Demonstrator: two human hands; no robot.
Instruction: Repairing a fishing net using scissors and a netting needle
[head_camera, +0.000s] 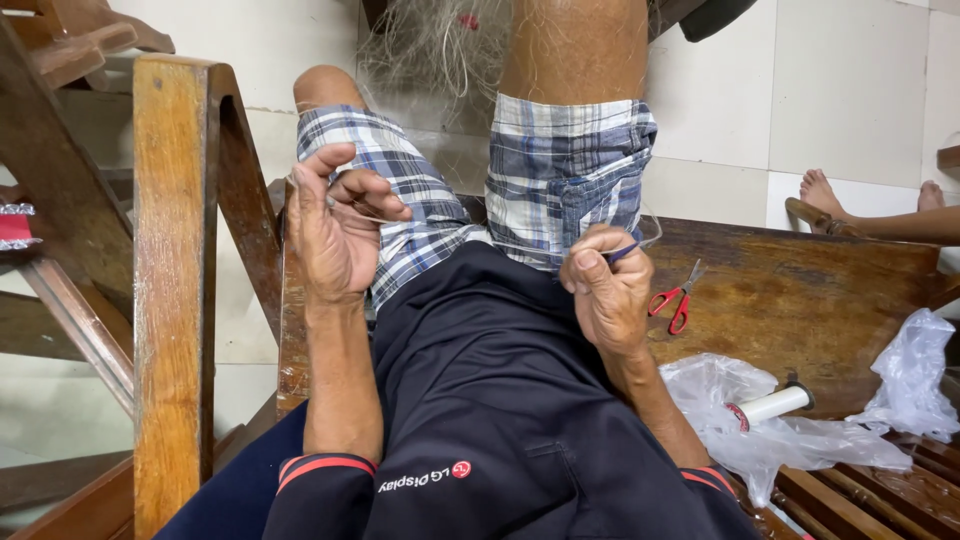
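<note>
1. Setting: pale tiled floor (860, 90) under a dark, worn wooden bench (800, 290); a brown wooden chair frame (172, 270) stands at the left. The person sits on the bench in checked blue-and-white shorts (560, 160) and a dark shirt. Another person's bare foot (822, 195) rests at the right edge, well apart.

2. Work piece: a fine, pale, translucent fishing net (440, 45) hangs bunched between the knees at the top of the view. A thin clear line (520, 245) runs from it across the lap.

3. Left hand (335, 225): raised over the left thigh, fingers curled narrow, thumb and forefinger pinching the line or a mesh; the exact contact is too fine to tell.

4. Right hand (605, 285): closed in a fist-like pinch on a slim blue netting needle (625, 250). Only its tip shows.

5. Orientation: the needle's long axis lies nearly level, rising slightly, tip pointing right and away from the body. The line stretches roughly level between the hands.

6. Step, as judged: mid-knot in mending, line held taut on the left, needle drawn out on the right.

7. Next move, as judged: calls for steady left-hand tension while the needle pulls the knot snug; slack would let it slip.

8. Nearby on the bench, untouched: red-handled scissors (675, 300), a white spool (775, 403) on crumpled clear plastic bags (800, 440).
</note>
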